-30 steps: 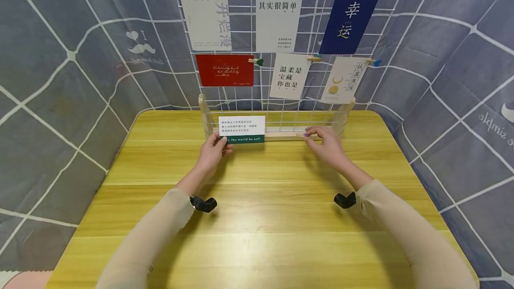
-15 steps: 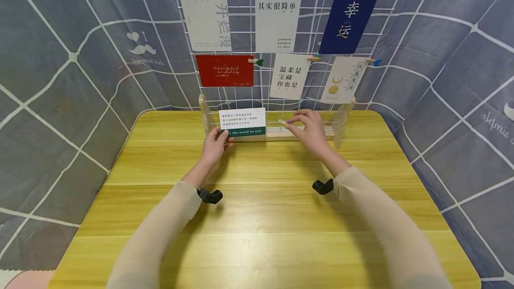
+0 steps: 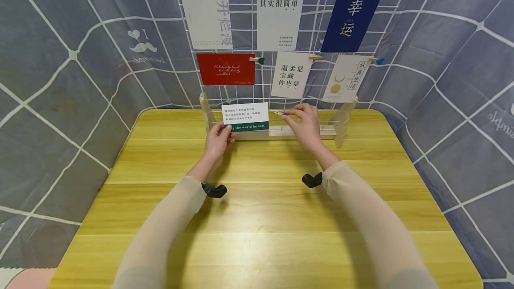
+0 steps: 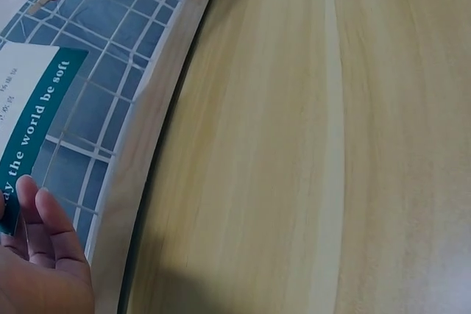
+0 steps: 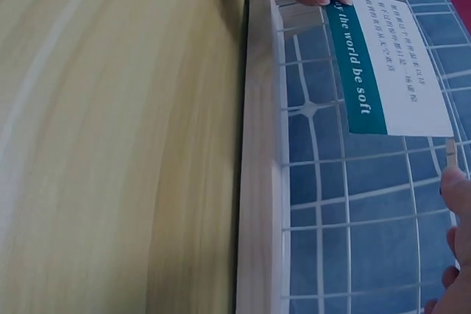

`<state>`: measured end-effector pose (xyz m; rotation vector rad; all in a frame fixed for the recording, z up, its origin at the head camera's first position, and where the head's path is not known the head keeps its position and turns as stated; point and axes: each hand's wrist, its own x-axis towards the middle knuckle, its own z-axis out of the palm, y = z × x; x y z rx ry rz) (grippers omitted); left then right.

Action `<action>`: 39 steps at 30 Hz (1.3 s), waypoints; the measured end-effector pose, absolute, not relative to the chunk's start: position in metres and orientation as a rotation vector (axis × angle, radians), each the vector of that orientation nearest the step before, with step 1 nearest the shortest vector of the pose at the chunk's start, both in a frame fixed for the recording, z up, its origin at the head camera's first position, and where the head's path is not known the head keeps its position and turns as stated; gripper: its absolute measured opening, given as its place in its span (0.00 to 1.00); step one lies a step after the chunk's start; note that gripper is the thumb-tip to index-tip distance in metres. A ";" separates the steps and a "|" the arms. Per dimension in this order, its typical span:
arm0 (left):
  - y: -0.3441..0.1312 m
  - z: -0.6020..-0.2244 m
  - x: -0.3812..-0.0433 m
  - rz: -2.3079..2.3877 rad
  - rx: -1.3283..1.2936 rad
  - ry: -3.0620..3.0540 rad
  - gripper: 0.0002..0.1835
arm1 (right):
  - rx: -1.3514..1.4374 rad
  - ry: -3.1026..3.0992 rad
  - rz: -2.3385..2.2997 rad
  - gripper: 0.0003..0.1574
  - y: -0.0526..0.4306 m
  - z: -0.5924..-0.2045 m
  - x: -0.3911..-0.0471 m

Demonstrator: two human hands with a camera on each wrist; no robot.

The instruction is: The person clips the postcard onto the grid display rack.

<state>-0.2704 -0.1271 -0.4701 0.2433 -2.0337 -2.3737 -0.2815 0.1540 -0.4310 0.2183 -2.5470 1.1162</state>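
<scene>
My left hand (image 3: 217, 141) pinches the lower left corner of a white and green card (image 3: 246, 117), held upright in front of the bottom rows of a white wire grid (image 3: 281, 101). Between thumb and index finger of my right hand (image 3: 306, 124) is a small wooden clothespin (image 3: 279, 113), just right of the card's edge. In the right wrist view the clothespin (image 5: 451, 152) points at the card's upper right corner, its tip right at that corner. The left wrist view shows the card's green strip (image 4: 37, 123) beside my left fingers.
Several cards hang clipped on the grid, among them a red card (image 3: 226, 69) and a navy card (image 3: 353, 14). A wooden base (image 3: 277, 135) holds the grid upright on the wooden table (image 3: 257, 217). A grey checked curtain (image 3: 60, 101) surrounds it.
My left hand has raised the card a little against the grid. My right hand has moved left and up with the clothespin, closing in on the card's right edge.
</scene>
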 end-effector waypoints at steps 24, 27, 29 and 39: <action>-0.115 -0.474 -0.286 -2.402 0.173 -1.995 0.19 | 0.076 -2.552 0.984 0.20 0.143 -0.435 -0.291; -0.115 -0.476 -0.288 -2.415 0.157 -1.961 0.20 | 0.074 -2.545 0.980 0.20 0.142 -0.435 -0.292; -0.115 -0.478 -0.290 -2.424 0.150 -1.933 0.20 | 0.069 -2.541 0.981 0.21 0.142 -0.435 -0.293; -0.114 -0.479 -0.290 -2.310 0.101 -1.945 0.17 | 0.081 -2.532 1.003 0.20 0.144 -0.436 -0.295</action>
